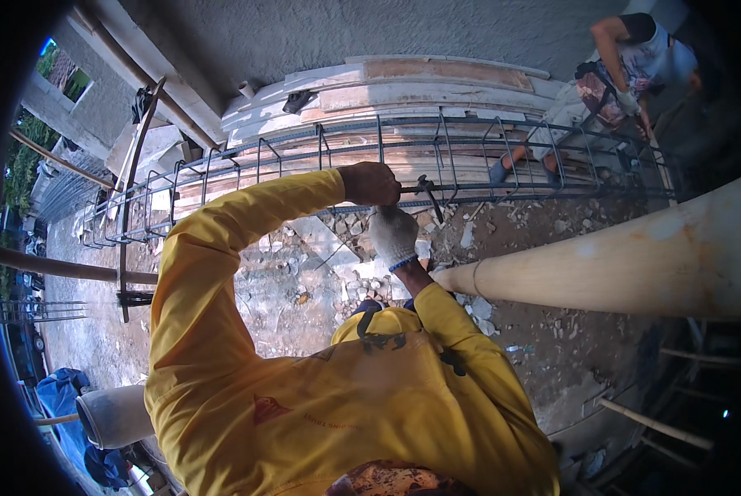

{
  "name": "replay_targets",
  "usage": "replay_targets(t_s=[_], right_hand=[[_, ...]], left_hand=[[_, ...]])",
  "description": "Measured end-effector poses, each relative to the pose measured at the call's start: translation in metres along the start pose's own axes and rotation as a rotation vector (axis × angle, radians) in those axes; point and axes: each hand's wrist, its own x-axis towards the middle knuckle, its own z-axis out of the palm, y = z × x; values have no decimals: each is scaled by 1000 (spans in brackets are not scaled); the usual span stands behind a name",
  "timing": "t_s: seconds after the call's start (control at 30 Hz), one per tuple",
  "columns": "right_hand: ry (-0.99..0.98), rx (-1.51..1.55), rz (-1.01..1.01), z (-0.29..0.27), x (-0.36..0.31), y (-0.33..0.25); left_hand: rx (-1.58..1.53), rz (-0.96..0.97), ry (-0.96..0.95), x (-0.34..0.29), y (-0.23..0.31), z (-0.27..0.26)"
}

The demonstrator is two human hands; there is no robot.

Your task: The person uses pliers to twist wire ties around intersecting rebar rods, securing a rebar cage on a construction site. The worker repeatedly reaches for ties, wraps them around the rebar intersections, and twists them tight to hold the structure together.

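Observation:
A long cage of steel reinforcing bars [288, 147], with square stirrups along it, runs across in front of me at hand height. My left hand [372, 183], bare and closed, is at the cage's near bar. From its fist a dark, T-shaped tool like a hammer [427, 197] points right, its head lying over the bar. Just below, my right hand [395, 235], in a pale knit glove, is closed with its knuckles near the left fist. What the gloved fingers hold is hidden.
Stacked boards [436, 93] lie behind the cage along a grey wall. At far right a person [626, 78] in gloves stands by the cage's end. A thick pale bamboo pole [610, 252] juts in at right. Broken rubble [304, 277] covers the ground; an upright bar [131, 198] stands left.

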Motion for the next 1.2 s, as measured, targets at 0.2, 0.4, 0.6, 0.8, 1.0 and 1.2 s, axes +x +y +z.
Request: replay_targets(t_s=[0.2,0.4,0.6,0.8,1.0,1.2], right_hand=[[-95,-93,47,5,-1,-8],[54,182,355,-61,-21,4],[7,145,712,-44,4,45],[278,153,458,-63,7,42],[301,396,66,-172,-33,-12],[-2,737,270,-240,-231,-33]], left_hand=[[67,143,-178,29,9,-20],[94,-214,66,3,-10,-27],[-260,-883,411,-122,0,-21],[-409,-1315,488,-268,171,89],[-1215,-1660,218,-303,450,206],[-1543,-1434,704,-173,570,165]])
